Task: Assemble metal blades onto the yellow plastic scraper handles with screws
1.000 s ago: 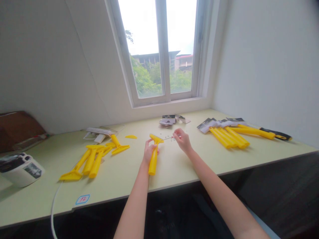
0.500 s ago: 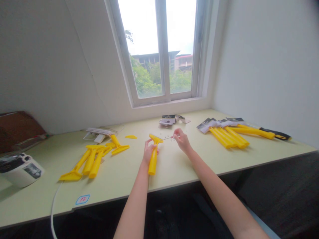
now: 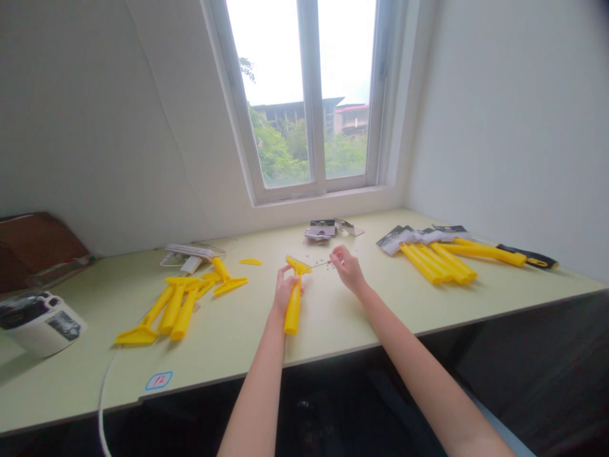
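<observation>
Along the pale green table [image 3: 214, 355] under the window [image 3: 304, 95], I have the left hand [image 3: 285, 293] closed around the handle of a yellow plastic scraper [image 3: 294, 311]. Its long axis points away from me, with the flared head at the far end. The right hand [image 3: 348, 270] sits just to the right of that head and is the nearer hand to its edge, its fingers [image 3: 335, 254] pinched narrow on something thin that I cannot make out from here. Tiny metal bits [image 3: 323, 261] lie scattered just beyond those fingers. More yellow scrapers [image 3: 435, 263] lie bunched off to the right, and a second bunch of scrapers [image 3: 176, 311] lies to the left.
</observation>
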Motion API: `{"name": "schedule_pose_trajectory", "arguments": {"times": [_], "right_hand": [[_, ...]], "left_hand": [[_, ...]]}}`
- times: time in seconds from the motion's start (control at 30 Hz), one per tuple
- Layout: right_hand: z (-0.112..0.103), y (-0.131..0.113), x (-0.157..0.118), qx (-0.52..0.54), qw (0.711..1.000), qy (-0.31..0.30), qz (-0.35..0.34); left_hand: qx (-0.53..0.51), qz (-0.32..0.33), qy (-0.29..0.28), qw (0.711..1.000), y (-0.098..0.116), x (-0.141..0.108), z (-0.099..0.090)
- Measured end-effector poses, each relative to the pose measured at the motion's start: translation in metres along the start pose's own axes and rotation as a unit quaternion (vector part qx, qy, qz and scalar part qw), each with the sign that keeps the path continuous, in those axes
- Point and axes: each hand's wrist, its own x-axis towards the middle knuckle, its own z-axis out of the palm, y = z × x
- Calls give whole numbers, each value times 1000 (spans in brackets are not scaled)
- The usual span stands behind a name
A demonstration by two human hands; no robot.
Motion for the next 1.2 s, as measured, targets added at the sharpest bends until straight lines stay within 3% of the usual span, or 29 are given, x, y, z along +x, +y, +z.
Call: {"name": "schedule_pose_trajectory", "arguments": {"times": [0.5,0.7,0.93,1.2], "right_hand": [[-1,-2,0,35,999,-2,-4],[-3,-2,4,126,987,82,49],[1,-13,2,176,984,0,40],[2,-15,2,183,982,-13,37]], "left_hand": [[2,-7,2,1000,1,0,0],[10,-3,17,1000,1,0,2],[17,-8,3,1000,1,-1,2],[19,-1,-12,1000,-1,0,0]]}}
